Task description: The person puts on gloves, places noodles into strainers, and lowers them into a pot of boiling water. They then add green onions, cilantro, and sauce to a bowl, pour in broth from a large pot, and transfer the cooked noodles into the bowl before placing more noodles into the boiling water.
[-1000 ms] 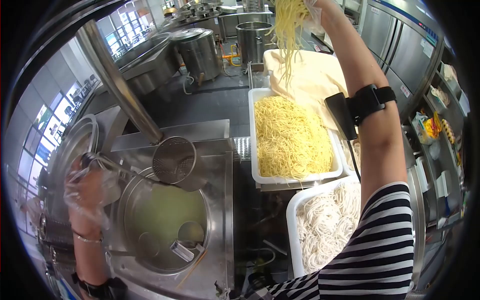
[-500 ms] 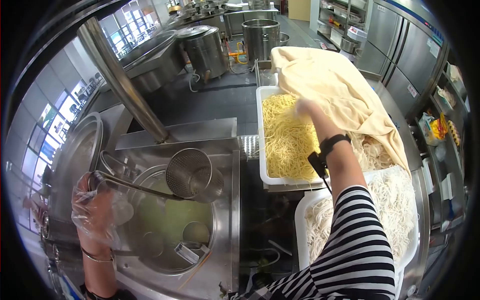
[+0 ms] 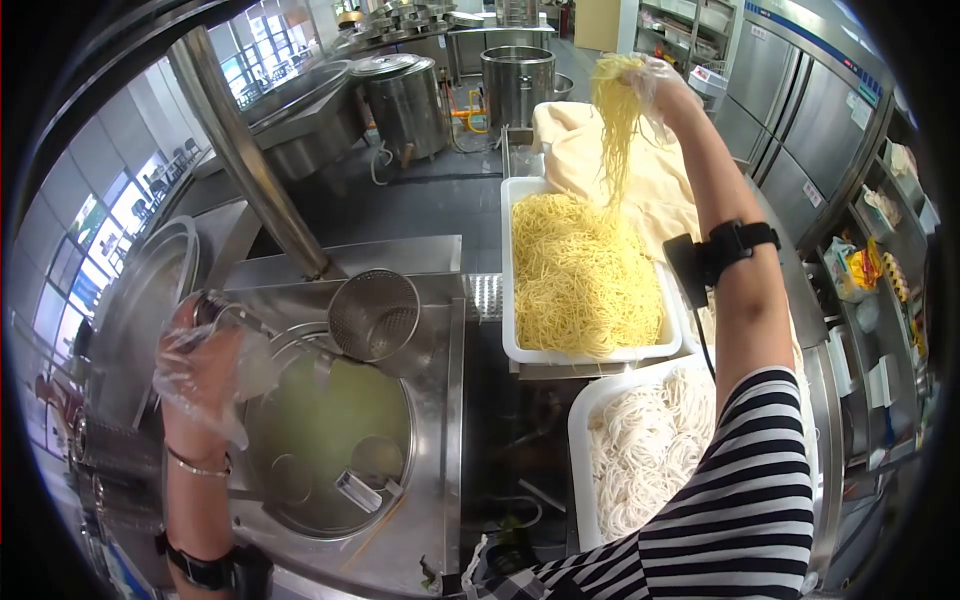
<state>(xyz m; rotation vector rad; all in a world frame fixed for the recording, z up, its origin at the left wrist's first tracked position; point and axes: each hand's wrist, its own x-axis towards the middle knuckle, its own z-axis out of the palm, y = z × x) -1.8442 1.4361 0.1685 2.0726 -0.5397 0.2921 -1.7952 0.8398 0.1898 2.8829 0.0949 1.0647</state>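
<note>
My right hand point(image 3: 660, 88), in a clear plastic glove, is closed on a hanging bunch of yellow noodles point(image 3: 618, 125) raised above a white tub point(image 3: 508, 270). More yellow noodles point(image 3: 585, 275) are heaped in that tub. My left hand point(image 3: 205, 360), also in a clear glove, grips the handle of a perforated noodle strainer point(image 3: 375, 315). The strainer's basket is over the far right rim of a round pot point(image 3: 405, 440) of cloudy greenish water. Two other strainer baskets stand partly sunk in the water.
A second white tub point(image 3: 580, 450) of white noodles point(image 3: 645, 450) stands nearer on the right. Behind it lies a cream cloth point(image 3: 570, 140). A slanting metal post point(image 3: 255, 165) rises beyond the pot. Steel pots point(image 3: 520, 85) stand farther back, and steel refrigerators point(image 3: 790, 120) at the right.
My right hand has risen from the tub with a bunch of yellow noodles. The strainer in my left hand has shifted slightly up and left, its opening tilted more toward me.
</note>
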